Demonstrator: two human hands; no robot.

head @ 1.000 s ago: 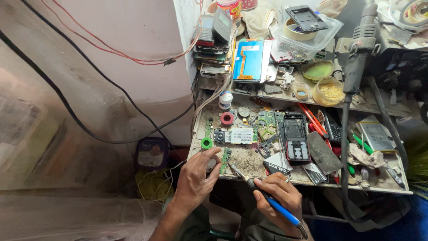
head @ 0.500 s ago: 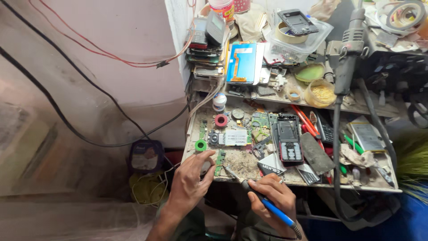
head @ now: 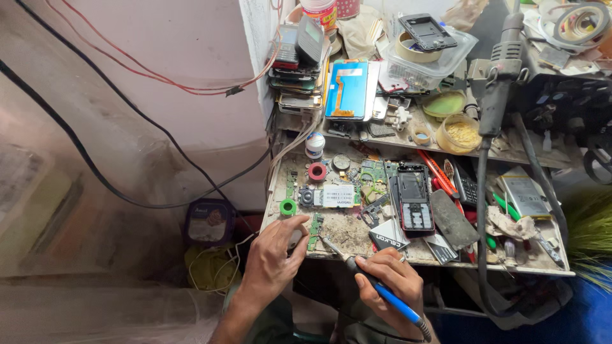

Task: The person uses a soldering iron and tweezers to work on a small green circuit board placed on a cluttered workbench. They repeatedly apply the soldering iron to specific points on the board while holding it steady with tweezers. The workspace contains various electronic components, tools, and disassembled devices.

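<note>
Your right hand (head: 389,280) grips a blue-handled soldering iron (head: 376,286) like a pen, fingers closed round the grip, its metal tip angled up and left toward a small green circuit strip (head: 314,228) lying near the front edge of the dusty counter (head: 344,232). Your left hand (head: 274,258) rests at that same edge, fingers loosely spread and holding nothing, the index finger stretched out just beside the strip; whether it presses on the strip cannot be told from here.

The strip looks thin, light and stiff, likely brittle at its edges, and probably easy to nudge out of place. A fingertip on a bare end or a pinch along its long edges seems the safest hold, well away from the iron's tip. The iron itself appears light and rigid, with a cord trailing from its rear; the insulated handle is the place to hold it.

Around the strip: a green ring (head: 288,206), a red ring (head: 317,171), a board with a white label (head: 331,196), an opened keypad phone (head: 414,199) and a stack of phones (head: 296,64) against the wall.
</note>
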